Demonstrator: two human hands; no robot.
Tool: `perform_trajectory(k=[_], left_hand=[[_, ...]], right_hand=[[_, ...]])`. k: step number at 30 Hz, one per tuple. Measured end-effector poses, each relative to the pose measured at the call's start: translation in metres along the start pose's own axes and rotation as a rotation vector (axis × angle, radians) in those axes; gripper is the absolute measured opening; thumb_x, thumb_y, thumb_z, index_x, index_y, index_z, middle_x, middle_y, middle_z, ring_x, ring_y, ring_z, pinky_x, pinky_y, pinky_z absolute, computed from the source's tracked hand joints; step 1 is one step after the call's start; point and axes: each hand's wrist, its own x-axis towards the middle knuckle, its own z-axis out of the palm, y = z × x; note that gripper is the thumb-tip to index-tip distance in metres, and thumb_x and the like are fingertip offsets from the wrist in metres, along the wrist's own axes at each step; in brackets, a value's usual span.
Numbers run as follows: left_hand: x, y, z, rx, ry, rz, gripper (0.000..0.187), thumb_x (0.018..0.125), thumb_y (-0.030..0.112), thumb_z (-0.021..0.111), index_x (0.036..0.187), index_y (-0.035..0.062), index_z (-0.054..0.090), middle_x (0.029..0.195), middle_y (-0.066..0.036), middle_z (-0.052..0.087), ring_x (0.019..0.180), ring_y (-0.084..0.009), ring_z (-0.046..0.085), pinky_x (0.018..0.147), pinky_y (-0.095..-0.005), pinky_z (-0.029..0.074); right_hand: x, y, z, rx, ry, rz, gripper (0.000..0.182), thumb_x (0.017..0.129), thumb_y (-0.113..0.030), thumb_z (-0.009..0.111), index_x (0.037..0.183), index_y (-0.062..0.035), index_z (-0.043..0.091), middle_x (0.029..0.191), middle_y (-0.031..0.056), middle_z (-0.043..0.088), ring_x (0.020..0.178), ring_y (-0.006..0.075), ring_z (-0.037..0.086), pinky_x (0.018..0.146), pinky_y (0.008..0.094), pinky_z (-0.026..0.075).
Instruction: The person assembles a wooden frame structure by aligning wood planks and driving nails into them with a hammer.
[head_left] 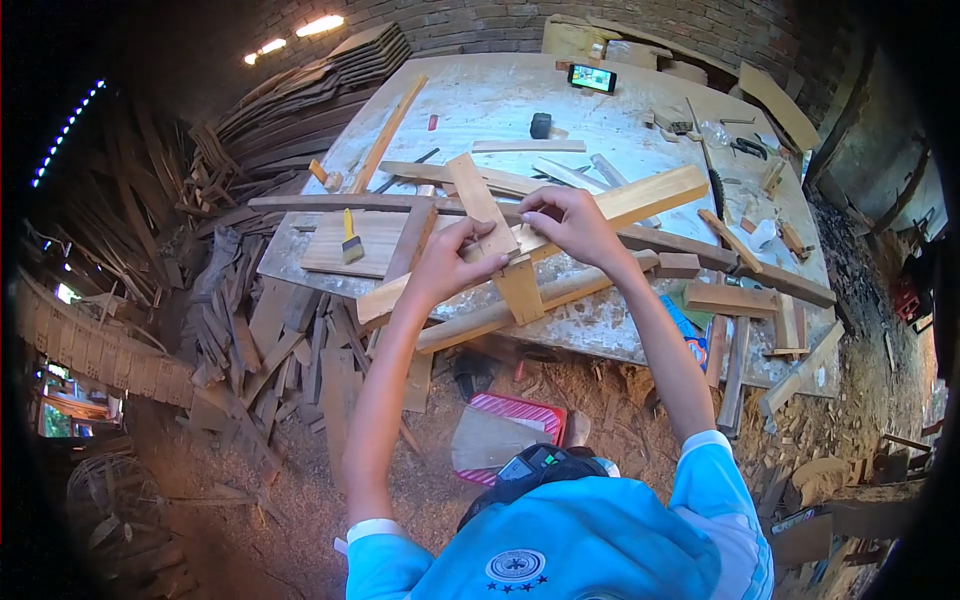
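A long pale wooden beam (650, 197) slants across the near side of the workbench. Over it lies a short flat wooden piece (474, 190), set crosswise. My left hand (450, 262) is closed on the flat piece's near end, thumb on one side and fingers on the other. Below the beam, another short wooden piece (520, 295) sticks out toward me. My right hand (572, 228) is just right of the crossing, above the beam, with fingertips pinched together. Whatever is between those fingertips, if anything, I cannot make out.
The workbench (480, 100) carries a yellow-handled brush (351, 240), a dark brown bar (700, 252), a phone (592, 78), a black block (541, 125) and several loose battens. A red-rimmed tray (545, 416) lies on the sawdust floor. Scrap wood (270, 330) is heaped at left.
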Motion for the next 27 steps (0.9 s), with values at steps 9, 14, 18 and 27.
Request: perform_trajectory(k=[9, 14, 18, 27], left_hand=[[0.016, 0.01, 0.0, 0.033, -0.099, -0.094, 0.054, 0.073, 0.037, 0.069, 0.109, -0.0006, 0.055, 0.096, -0.015, 0.062, 0.077, -0.0196, 0.058, 0.071, -0.0314, 0.046], [0.017, 0.009, -0.002, -0.034, -0.132, -0.139, 0.055, 0.071, 0.037, 0.07, 0.109, 0.0, 0.055, 0.096, -0.012, 0.062, 0.079, -0.0179, 0.056, 0.074, -0.0301, 0.045], [0.017, 0.003, 0.0, -0.06, -0.081, -0.063, 0.057, 0.069, 0.036, 0.073, 0.109, 0.0001, 0.055, 0.093, -0.011, 0.062, 0.079, -0.0175, 0.055, 0.074, -0.0298, 0.045], [0.018, 0.004, -0.001, -0.053, -0.088, -0.08, 0.056, 0.065, 0.033, 0.076, 0.106, 0.0009, 0.056, 0.09, -0.009, 0.061, 0.081, -0.0169, 0.055, 0.075, -0.0295, 0.045]], right_hand=[[-0.003, 0.016, -0.004, 0.066, 0.085, 0.031, 0.013, 0.08, -0.008, 0.061, 0.088, 0.0011, 0.063, 0.07, 0.0006, 0.06, 0.064, 0.0045, 0.051, 0.058, 0.0211, 0.044], [-0.005, 0.014, -0.006, 0.102, 0.095, 0.047, 0.013, 0.08, -0.008, 0.061, 0.089, 0.0011, 0.062, 0.07, 0.0008, 0.06, 0.063, 0.0046, 0.052, 0.058, 0.0207, 0.044], [-0.004, 0.014, -0.005, 0.116, 0.099, 0.04, 0.013, 0.08, -0.008, 0.061, 0.089, 0.001, 0.062, 0.07, 0.0006, 0.06, 0.063, 0.0046, 0.052, 0.057, 0.0206, 0.044], [-0.004, 0.014, -0.005, 0.102, 0.085, 0.061, 0.014, 0.077, -0.007, 0.061, 0.088, 0.0005, 0.063, 0.077, 0.008, 0.064, 0.069, 0.0125, 0.059, 0.065, 0.0262, 0.047]])
